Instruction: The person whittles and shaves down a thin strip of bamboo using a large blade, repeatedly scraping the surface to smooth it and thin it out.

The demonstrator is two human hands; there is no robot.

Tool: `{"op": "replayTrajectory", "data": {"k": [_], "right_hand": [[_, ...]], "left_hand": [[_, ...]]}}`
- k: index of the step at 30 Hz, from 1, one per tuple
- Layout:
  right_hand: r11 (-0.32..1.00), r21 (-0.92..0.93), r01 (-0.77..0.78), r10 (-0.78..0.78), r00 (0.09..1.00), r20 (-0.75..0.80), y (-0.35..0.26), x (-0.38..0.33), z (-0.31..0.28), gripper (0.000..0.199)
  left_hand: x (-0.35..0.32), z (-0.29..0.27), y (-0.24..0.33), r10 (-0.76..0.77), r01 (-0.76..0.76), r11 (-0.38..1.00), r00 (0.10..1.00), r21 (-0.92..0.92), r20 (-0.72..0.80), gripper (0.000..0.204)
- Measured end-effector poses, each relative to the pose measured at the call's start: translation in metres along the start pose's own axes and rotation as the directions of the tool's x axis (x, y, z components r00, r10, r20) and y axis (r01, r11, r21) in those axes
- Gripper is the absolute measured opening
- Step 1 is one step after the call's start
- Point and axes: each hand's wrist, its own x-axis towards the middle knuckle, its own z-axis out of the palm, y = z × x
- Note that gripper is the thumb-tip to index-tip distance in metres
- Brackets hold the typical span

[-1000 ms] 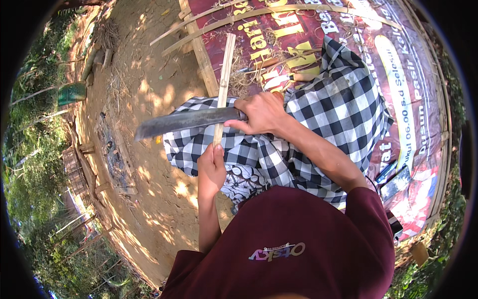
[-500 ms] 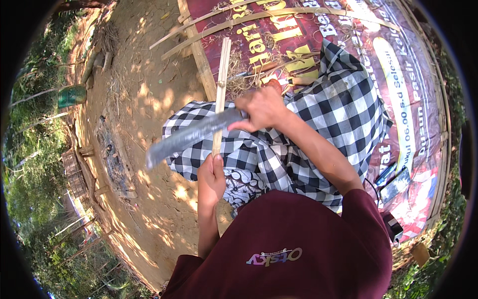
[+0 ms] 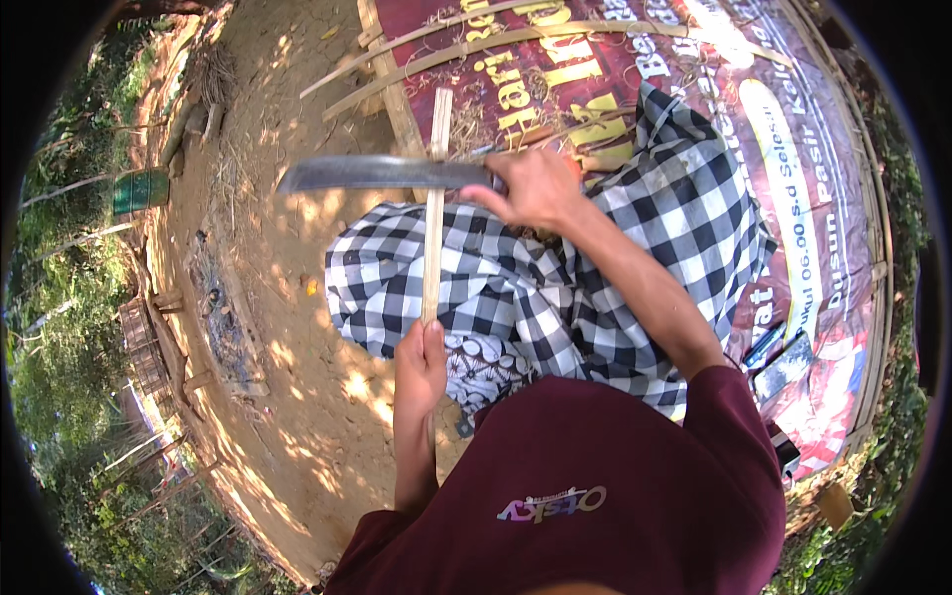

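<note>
My left hand (image 3: 421, 359) is closed round the lower end of a pale bamboo strip (image 3: 434, 248), which stands up away from me over my lap. My right hand (image 3: 535, 188) grips the handle of a machete (image 3: 387, 174). Its long dark blade lies nearly level across the upper part of the strip and its tip points left. The handle is mostly hidden by my fingers. Under both, a black-and-white checked cloth (image 3: 654, 198) covers my legs. A patterned cloth (image 3: 486, 372) shows beside my left hand.
A printed dark red banner (image 3: 694, 129) spreads under me to the right, edged by bamboo (image 3: 392, 99). Long split strips (image 3: 476, 45) and curled shavings lie on it ahead. Bare soil (image 3: 297, 238) stretches left. Dark small items (image 3: 783, 357) lie at my right.
The machete has swung up and away along the bamboo strip, from slanting near its middle to nearly level higher up. My left hand has shifted slightly toward me with the strip.
</note>
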Motion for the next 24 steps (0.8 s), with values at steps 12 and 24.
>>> {"op": "replayTrajectory", "data": {"k": [12, 24], "right_hand": [[0.990, -0.088, 0.113, -0.118, 0.991, -0.060, 0.006, 0.004, -0.009, 0.068], [0.752, 0.459, -0.473, 0.565, 0.822, -0.078, 0.074, 0.024, -0.012, 0.068]], "left_hand": [[-0.017, -0.002, 0.014, -0.114, 0.130, 0.979, 0.988, -0.155, 0.104, 0.032], [-0.036, -0.017, 0.009, -0.126, 0.176, 0.908, 0.980, -0.380, 0.154, 0.027]]}}
